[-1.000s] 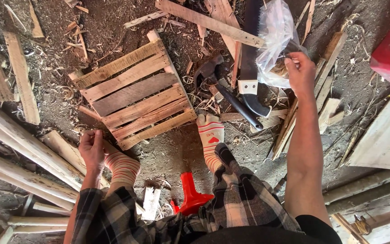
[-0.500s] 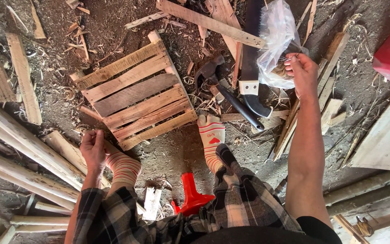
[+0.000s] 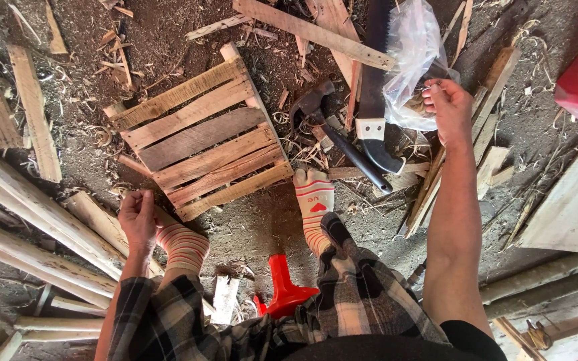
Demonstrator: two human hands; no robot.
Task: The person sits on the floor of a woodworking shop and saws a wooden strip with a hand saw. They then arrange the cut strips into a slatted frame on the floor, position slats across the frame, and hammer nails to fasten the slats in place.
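1. The right hand (image 3: pixel 448 107) is stretched forward, its fingers pinched on the mouth of a clear plastic bag (image 3: pixel 413 57) that lies on the ground beside a hand saw (image 3: pixel 374 87) and a hammer (image 3: pixel 332 127); this looks like the step of getting into the bag.
2. The left hand (image 3: pixel 136 215) rests loosely curled above the striped sock, holding nothing as far as I can tell.
3. Next move, by my judgement — opening the bag calls for a second hand or a steady pull.
4. A slatted wooden panel (image 3: pixel 199 137) lies flat between the hands.
5. The surface is a dirt floor (image 3: pixel 262 230) strewn with shavings, offcuts and poles (image 3: pixel 28 220) — a rough workshop.
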